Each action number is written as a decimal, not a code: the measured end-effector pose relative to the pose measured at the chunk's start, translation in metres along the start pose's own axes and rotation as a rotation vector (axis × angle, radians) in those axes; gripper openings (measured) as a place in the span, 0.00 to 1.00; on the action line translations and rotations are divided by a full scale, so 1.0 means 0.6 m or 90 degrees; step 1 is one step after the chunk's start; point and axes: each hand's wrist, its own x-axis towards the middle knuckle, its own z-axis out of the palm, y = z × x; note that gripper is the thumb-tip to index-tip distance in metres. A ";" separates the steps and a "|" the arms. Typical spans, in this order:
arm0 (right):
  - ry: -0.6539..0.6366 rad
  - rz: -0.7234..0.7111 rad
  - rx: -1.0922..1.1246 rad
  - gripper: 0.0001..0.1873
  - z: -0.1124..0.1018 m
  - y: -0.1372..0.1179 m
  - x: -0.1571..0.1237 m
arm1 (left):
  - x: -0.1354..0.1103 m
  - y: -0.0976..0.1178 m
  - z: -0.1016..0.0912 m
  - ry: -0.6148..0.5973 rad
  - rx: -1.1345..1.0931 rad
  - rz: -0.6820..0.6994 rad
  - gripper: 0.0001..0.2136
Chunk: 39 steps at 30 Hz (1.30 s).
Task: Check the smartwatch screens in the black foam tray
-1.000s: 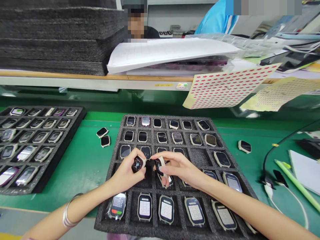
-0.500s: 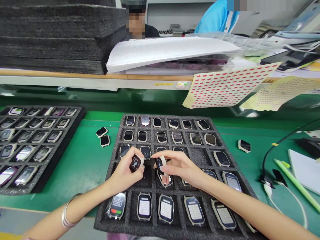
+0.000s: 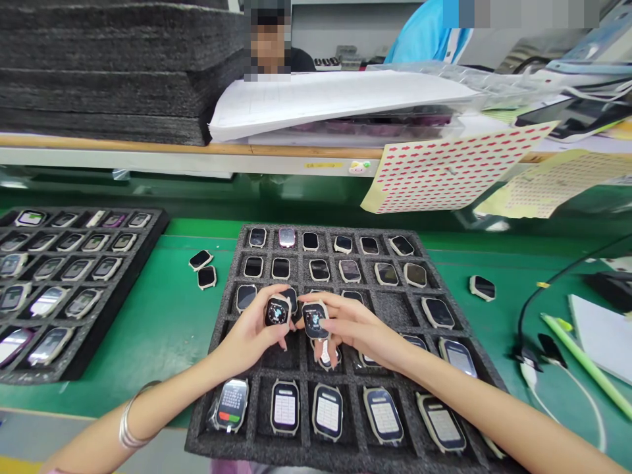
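Observation:
My left hand [image 3: 251,329] grips a smartwatch body [image 3: 277,312] without a strap, its lit dial tilted up. Close beside it, my right hand [image 3: 350,322] holds a second smartwatch [image 3: 315,320], also showing a lit dial, with the thumb at the lower right of its screen. Both are held above a black foam tray [image 3: 345,464] divided into compartments. Most compartments hold similar watches. Along the front row, a watch [image 3: 285,407] shows a white keypad-like screen, and another [image 3: 232,403] at the left has red and green blocks. My hands cover some middle compartments.
Another watch-filled foam tray [image 3: 81,362] lies at the left. Loose watches [image 3: 207,277] rest between the trays, and one watch [image 3: 482,288] lies at the right near cables [image 3: 530,375] and a green pen [image 3: 587,362]. A shelf [image 3: 276,161] crosses behind, bearing stacked foam [image 3: 108,79] and papers.
Both watches have turned so that their lit dials face up toward me. My hands have shifted slightly, while the trays and loose watches stay in place.

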 end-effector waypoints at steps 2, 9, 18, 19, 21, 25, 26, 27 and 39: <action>0.027 -0.003 -0.003 0.22 -0.002 0.002 0.000 | 0.002 0.000 -0.001 -0.014 -0.053 -0.006 0.22; 0.080 -0.029 -0.018 0.28 -0.005 0.003 -0.002 | 0.001 -0.002 -0.008 -0.023 -0.107 -0.050 0.20; 0.088 -0.029 -0.032 0.25 -0.004 0.005 -0.003 | -0.001 -0.006 -0.006 -0.024 -0.103 -0.047 0.19; 0.087 -0.030 -0.033 0.25 -0.004 0.005 -0.003 | -0.001 -0.006 -0.006 -0.023 -0.103 -0.045 0.19; 0.085 -0.031 -0.038 0.25 -0.004 0.005 -0.004 | 0.000 -0.006 -0.006 -0.022 -0.102 -0.042 0.18; 0.095 -0.033 -0.067 0.27 -0.003 0.008 -0.004 | 0.000 -0.006 -0.006 -0.014 -0.090 -0.032 0.18; 0.100 -0.034 -0.078 0.28 -0.002 0.009 -0.005 | 0.000 -0.006 -0.006 -0.012 -0.086 -0.029 0.18; 0.103 -0.035 -0.088 0.28 -0.001 0.009 -0.005 | -0.001 -0.007 -0.006 -0.010 -0.083 -0.026 0.18; 0.046 -0.142 -0.521 0.30 0.033 0.010 0.003 | 0.005 0.024 -0.039 0.031 -0.128 0.040 0.17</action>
